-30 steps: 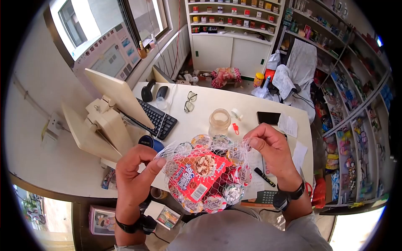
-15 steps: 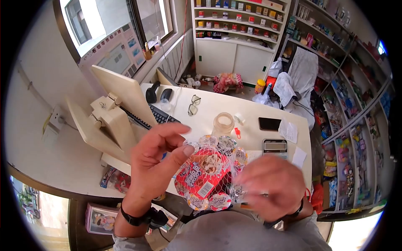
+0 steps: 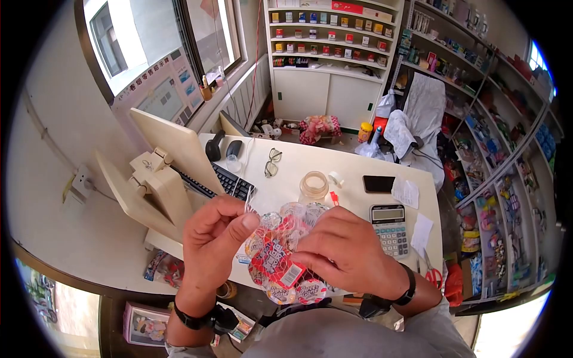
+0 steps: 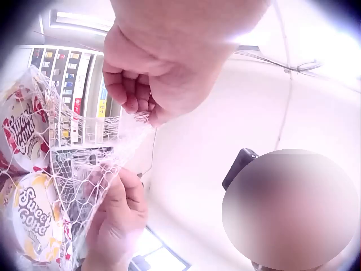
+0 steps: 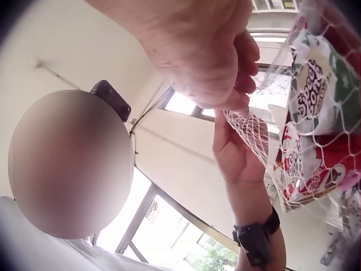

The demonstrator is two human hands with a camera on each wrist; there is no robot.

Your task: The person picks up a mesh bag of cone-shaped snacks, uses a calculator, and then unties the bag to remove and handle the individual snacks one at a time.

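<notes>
A white net bag (image 3: 271, 253) hangs between both hands in front of the torso, full of round-topped packs and a red label with a barcode. My left hand (image 3: 213, 238) pinches a gathered strand of the mesh at the upper left, between thumb and fingers. Over the right part of the bag, my right hand (image 3: 346, 247) pinches the mesh with its thumb and curled fingers, hiding some of the packs. In the left wrist view, packs (image 4: 35, 217) lettered "Sweet Gone" press against the mesh. Bunched netting (image 5: 248, 130) runs from the fingertips in the right wrist view.
On the desk (image 3: 352, 164) stand a clear jar (image 3: 314, 186), a calculator (image 3: 391, 232), a phone (image 3: 378, 184) and eyeglasses (image 3: 273, 163). Red-handled scissors (image 3: 434, 276) lie near the right edge. A monitor (image 3: 179, 152) and keyboard (image 3: 239, 183) occupy the left side.
The net's edge was stretched wide between both hands. My right hand has moved left onto the bag, drawing the mesh together. The calculator, hidden at first, now shows.
</notes>
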